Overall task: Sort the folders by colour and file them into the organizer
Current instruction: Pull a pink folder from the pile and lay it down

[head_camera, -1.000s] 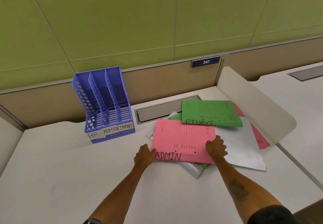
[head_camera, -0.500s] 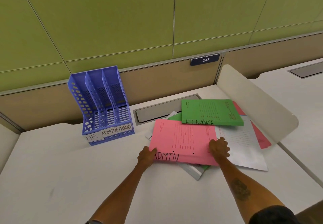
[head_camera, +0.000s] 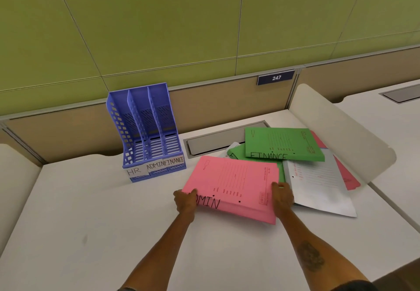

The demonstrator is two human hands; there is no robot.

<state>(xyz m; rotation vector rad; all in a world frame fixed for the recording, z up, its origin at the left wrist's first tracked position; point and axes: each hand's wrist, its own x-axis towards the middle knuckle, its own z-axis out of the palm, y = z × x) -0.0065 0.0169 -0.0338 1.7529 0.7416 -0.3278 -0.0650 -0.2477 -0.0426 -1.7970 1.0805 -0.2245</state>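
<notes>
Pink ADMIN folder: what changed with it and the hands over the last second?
Both hands, left and right, went from resting on the pink card folder marked ADMIN to gripping its near corners, lifting that edge off the pile. The green FINANCE folder, the white folder and the blue plastic three-slot organizer stayed put; its slots remain empty.

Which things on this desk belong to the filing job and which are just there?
Job:
- blue plastic three-slot organizer
- pink card folder marked ADMIN, held by both hands
- green card folder marked FINANCE
- white card folder

Just there:
- grey desk cable hatch
- blue 247 number plate
</notes>
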